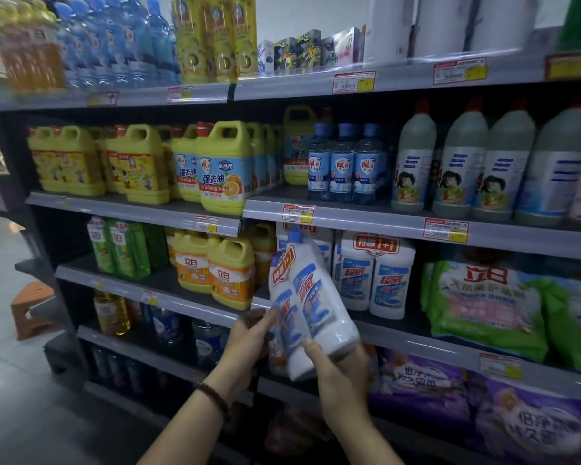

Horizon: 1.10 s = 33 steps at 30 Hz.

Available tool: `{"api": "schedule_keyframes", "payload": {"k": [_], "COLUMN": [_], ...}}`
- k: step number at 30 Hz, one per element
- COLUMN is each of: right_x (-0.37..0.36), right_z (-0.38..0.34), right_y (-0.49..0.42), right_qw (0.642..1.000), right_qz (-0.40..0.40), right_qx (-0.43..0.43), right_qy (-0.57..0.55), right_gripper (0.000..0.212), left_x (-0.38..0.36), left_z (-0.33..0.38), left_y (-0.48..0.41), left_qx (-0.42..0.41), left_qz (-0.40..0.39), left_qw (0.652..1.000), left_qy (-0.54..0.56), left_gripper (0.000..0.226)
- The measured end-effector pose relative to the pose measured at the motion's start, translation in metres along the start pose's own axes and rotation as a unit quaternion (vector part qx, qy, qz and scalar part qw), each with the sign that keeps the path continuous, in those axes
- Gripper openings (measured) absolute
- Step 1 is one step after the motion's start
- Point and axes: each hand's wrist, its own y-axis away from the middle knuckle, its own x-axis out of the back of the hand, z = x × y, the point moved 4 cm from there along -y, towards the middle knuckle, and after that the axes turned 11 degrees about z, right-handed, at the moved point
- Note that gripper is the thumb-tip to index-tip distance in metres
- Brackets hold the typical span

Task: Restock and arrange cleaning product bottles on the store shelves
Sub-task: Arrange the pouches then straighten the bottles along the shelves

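A white twin-pack of cleaner bottles [311,297] with blue labels and a blue cap is tilted to the left in front of the third shelf [399,333]. My left hand [249,340] grips its lower left side. My right hand [336,367] holds its base from below, thumb on the front. A matching twin-pack [376,273] stands upright on the shelf just to the right, and another one behind is partly hidden by the held pack.
Yellow-orange jugs [230,273] stand left of the held pack and green detergent bags [483,297] to the right. Yellow jugs [222,169], blue bottles [344,162] and white bottles [463,162] fill the shelf above. An orange stool [31,307] sits on the floor at left.
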Motion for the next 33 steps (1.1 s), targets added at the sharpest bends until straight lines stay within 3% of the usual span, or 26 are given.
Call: {"api": "schedule_keyframes", "payload": {"k": [1,4,8,13,17,21,24,27,33], "right_x": [-0.002,-0.009,0.001,0.013,-0.004,-0.019,-0.031,-0.040,-0.056], "right_z": [0.001,-0.002,-0.015,-0.024,-0.006,0.010,0.010,0.009,0.019], "right_y": [0.002,0.005,-0.006,-0.043,-0.069,-0.091,-0.104,-0.118,-0.151], "right_qw": [0.999,0.989,0.989,0.991,0.974,0.960,0.957,0.956,0.949], "right_qz": [-0.010,-0.058,-0.106,-0.103,-0.112,-0.084,-0.080,-0.065,-0.065], "right_qx": [-0.024,-0.079,-0.075,0.001,-0.010,-0.009,0.002,0.005,-0.009], "right_qy": [-0.040,-0.108,-0.069,0.085,0.195,0.268,0.280,0.285,0.308], "right_gripper": [0.047,0.046,0.047,0.023,0.035,0.025,0.021,0.032,0.035], "left_x": [-0.002,-0.008,-0.004,0.012,0.012,-0.001,-0.012,-0.022,-0.038], "left_z": [-0.007,-0.019,-0.020,0.000,0.013,0.028,0.036,0.041,0.043], "left_y": [0.002,0.004,-0.001,-0.024,-0.044,-0.066,-0.087,-0.111,-0.154], "left_qx": [0.038,0.104,0.080,0.017,-0.017,-0.029,-0.042,-0.070,-0.090], "left_qz": [-0.024,-0.091,-0.120,-0.072,-0.057,-0.081,-0.092,-0.095,-0.151], "left_qw": [0.999,0.987,0.976,0.994,0.998,0.996,0.993,0.985,0.978], "left_qy": [0.016,0.087,0.165,0.085,0.031,-0.016,-0.062,-0.122,-0.109], "left_gripper": [0.071,0.058,0.059,0.041,0.041,0.031,0.028,0.031,0.036]}}
